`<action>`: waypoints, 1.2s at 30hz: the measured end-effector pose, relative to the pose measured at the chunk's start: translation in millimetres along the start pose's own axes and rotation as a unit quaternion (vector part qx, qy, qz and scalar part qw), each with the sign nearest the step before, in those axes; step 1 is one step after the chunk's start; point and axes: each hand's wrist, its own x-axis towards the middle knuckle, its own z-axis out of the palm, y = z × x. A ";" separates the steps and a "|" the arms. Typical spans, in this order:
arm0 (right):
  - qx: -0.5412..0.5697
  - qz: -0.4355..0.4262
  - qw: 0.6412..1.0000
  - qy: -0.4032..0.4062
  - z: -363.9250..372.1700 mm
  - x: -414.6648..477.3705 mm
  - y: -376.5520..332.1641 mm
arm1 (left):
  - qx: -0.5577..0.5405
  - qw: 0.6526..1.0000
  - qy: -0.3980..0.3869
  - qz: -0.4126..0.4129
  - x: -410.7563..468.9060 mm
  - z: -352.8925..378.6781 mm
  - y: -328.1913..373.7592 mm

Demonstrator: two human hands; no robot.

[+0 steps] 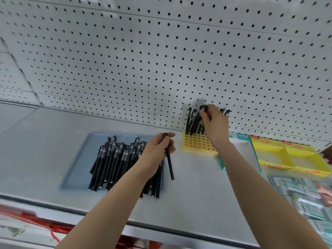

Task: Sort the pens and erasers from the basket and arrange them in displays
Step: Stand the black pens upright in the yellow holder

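Pinching the top of a black pen (204, 109) standing in the yellow grid holder (195, 142), the right hand (214, 123) is hanging over its back rows. The left hand (156, 150) is gripping a second pen (169, 164) at the right edge of the pen pile (111, 162) on the blue tray (79, 159).

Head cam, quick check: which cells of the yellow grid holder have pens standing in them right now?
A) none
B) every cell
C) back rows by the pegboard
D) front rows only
C: the black pens stand in the rear rows of the yellow holder, next to the pegboard, where the right hand is working; the front cells show empty.
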 end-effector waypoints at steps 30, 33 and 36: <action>-0.001 0.068 0.996 -0.051 -43.4 -22.6 21.4 | 0.464 0.868 -0.057 0.168 37.1 31.7 -28.8; 0.031 0.063 0.997 -0.031 -35.4 -12.3 26.4 | 0.551 0.809 -0.089 0.183 39.3 25.9 -39.8; 0.056 0.066 0.996 -0.037 -20.1 -9.2 27.3 | 0.582 0.784 -0.095 0.194 39.3 22.5 -43.4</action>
